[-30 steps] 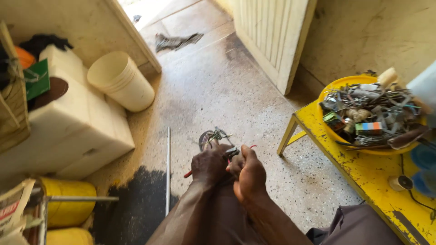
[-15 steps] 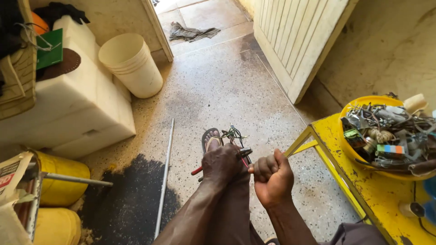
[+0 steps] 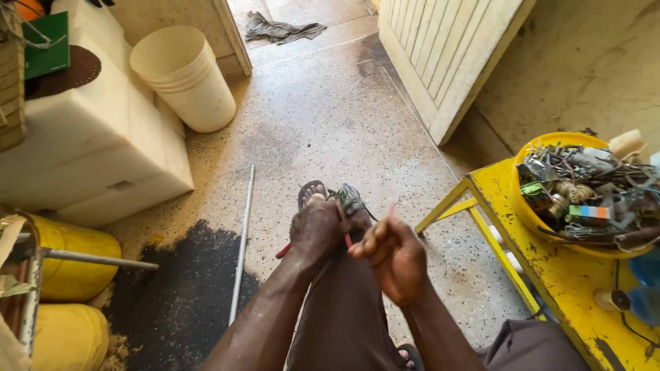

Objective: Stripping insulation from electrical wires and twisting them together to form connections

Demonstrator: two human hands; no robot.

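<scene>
The speckled floor [image 3: 330, 117] fills most of the view. At its left edge stands a big white block [image 3: 89, 144], and a cream bucket [image 3: 184, 75] stands just beside it near the doorway. A pale wooden door [image 3: 447, 55] stands open at the far right. A yellow counter [image 3: 557, 275] runs along the right edge, and a yellow bowl [image 3: 533, 216] full of metal bits and wires sits on it. Yellow jugs [image 3: 69, 264] lie at the lower left corner of the floor. A dark patch [image 3: 179, 288] spreads on the floor next to them. A thin grey rod [image 3: 242, 240] lies on the floor, left of the person's leg. A grey rag [image 3: 282, 29] lies far off by the doorway.

The person's leg [image 3: 344, 309] stretches out along the floor, with a sandal [image 3: 311, 192] on the foot. Both arms reach forward over the leg. The left hand [image 3: 316, 232] rests bent over the knee, fingers curled down. Its grip is closed around a thin red stick [image 3: 283, 251], which pokes out on the left side of the hand. The right hand [image 3: 395, 254] is held up just beside the left one, in a loose fist. Its grip pinches the other end of the red stick between thumb and fingers, and the tip pokes up above the hand. The two hands almost touch.
</scene>
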